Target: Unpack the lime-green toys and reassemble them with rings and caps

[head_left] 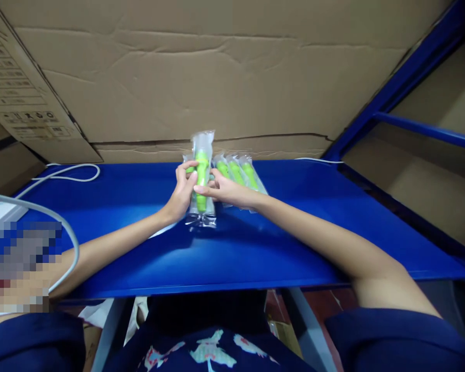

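White cable [73,236] crosses before your left forearm [118,243]; power strip [3,213] at the bench's [232,258] left edge. Your left hand [181,194] and right hand [228,190] pinch one bagged green tube [202,173], mid-bench. Other bagged green tubes [237,172] lie behind, toward the far edge; cardboard panel [225,88] beyond.

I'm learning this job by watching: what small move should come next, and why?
Probably lay the held packet on the blue table beside the three packets to the right: the left hand and right hand both hold it, while those three lie side by side.
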`<state>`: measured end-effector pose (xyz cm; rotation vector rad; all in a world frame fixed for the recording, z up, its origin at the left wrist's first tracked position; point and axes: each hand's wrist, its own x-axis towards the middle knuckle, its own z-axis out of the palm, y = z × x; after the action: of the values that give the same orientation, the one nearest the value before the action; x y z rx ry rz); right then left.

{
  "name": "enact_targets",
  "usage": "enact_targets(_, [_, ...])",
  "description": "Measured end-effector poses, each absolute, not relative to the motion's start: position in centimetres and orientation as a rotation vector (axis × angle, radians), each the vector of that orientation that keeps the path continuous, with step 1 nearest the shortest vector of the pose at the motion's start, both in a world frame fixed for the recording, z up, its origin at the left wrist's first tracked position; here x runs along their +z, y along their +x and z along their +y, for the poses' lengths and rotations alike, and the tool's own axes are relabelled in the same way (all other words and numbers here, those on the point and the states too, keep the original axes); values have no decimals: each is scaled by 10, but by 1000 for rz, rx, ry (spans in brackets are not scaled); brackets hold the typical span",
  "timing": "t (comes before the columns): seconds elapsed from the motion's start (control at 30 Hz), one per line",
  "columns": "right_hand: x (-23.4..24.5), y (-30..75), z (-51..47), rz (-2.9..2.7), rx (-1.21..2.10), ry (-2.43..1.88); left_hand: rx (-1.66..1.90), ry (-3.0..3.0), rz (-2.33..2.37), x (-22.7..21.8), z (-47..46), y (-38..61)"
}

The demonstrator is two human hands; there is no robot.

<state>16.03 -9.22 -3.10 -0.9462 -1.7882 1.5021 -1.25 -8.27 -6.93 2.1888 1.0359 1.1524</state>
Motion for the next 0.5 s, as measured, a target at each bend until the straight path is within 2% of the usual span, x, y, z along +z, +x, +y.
enact_targets(0.13, [-29,168,-83,-1718,1383,-867,1271,2200,966,-60,-71,-13])
enact_targets(0.33, [-15,190,-68,-1822,1310,-1015,1399,2325,1302,-38,-16,-39])
enact_targets(0.43, [-18,189,-66,-1877,1267,-1080,1500,2362,1242,-36,13,-50])
enact_targets(0.5, [-23,187,-67,-1882,1252,-1092,1442,2420,1137,-37,25,-56])
